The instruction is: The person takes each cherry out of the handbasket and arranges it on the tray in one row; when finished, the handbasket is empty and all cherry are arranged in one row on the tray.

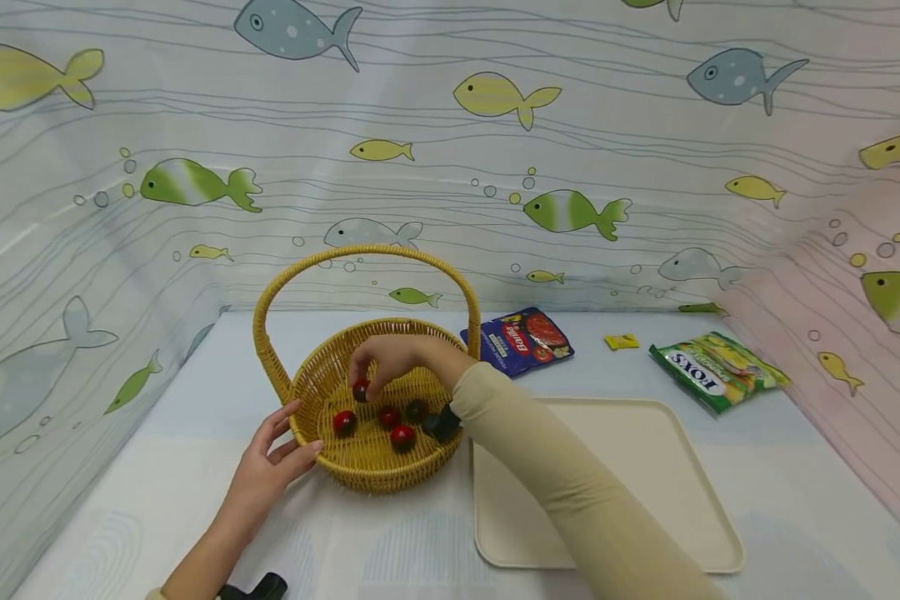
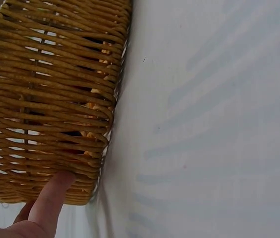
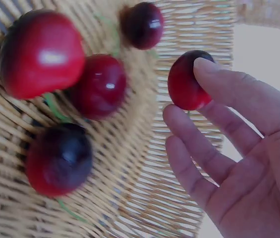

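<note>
Cherry (image 3: 188, 83), glossy and round, is pinched between my right hand's (image 3: 249, 153) thumb and fingers, the hand arched downward inside the basket (image 1: 390, 479). Other cherries (image 3: 43, 54) lie near my fingertips, bare wicker weave between some. My left hand (image 1: 270, 458), fingers spread, touches the basket's woven edge.
</note>
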A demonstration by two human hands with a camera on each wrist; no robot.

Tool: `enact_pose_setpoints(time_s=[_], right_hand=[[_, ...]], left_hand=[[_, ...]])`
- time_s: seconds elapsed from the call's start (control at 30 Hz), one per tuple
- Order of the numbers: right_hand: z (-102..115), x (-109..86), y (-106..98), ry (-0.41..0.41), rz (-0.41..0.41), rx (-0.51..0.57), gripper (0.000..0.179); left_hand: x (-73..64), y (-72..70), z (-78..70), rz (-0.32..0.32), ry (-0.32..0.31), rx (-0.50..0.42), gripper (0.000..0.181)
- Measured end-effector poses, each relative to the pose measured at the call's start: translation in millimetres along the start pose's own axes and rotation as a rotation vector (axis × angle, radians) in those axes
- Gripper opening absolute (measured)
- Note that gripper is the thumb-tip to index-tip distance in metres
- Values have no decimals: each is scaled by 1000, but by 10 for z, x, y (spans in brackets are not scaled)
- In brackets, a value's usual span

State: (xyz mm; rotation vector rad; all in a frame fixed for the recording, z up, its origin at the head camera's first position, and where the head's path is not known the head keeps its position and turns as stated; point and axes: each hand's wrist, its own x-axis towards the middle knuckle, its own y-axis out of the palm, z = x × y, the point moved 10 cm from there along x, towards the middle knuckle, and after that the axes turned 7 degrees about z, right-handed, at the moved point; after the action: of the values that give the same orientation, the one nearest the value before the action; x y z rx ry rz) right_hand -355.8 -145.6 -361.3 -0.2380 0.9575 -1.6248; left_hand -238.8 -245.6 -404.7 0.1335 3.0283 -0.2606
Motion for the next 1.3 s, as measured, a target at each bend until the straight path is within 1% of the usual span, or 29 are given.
enact_pose_setpoints(time_s=[0.1, 0.27, 0.4, 0.53, 0.67, 0.8, 0.97, 1.17, 1.3], right_hand=[[91, -146, -75, -20, -36, -9, 24], [251, -433, -124, -58, -69, -14, 24], [369, -651, -109, -110, -77, -22, 25], [442, -885, -58, -131, -78, -36, 25], [484, -1111, -3, -144, -95, -21, 24], [474, -1299, 66, -176, -119, 9, 23], [378, -1501, 182, -192, -139, 38, 25], [217, -1750, 303, -192, -178, 58, 25], [88, -1902, 376, -170, -211, 91, 25]], left_hand=[[16, 12, -1, 6, -5, -1, 74], [15, 27, -1, 11, -6, 3, 74], [0, 25, -4, 11, -5, 11, 74], [-8, 28, 5, 20, -4, 7, 75], [-7, 25, 8, 23, -1, 9, 75], [-1, 23, 4, 19, -2, 13, 75], [3, 21, 7, 15, 0, 12, 75], [8, 22, 8, 16, 1, 4, 75], [5, 26, 10, 24, 3, -3, 75]])
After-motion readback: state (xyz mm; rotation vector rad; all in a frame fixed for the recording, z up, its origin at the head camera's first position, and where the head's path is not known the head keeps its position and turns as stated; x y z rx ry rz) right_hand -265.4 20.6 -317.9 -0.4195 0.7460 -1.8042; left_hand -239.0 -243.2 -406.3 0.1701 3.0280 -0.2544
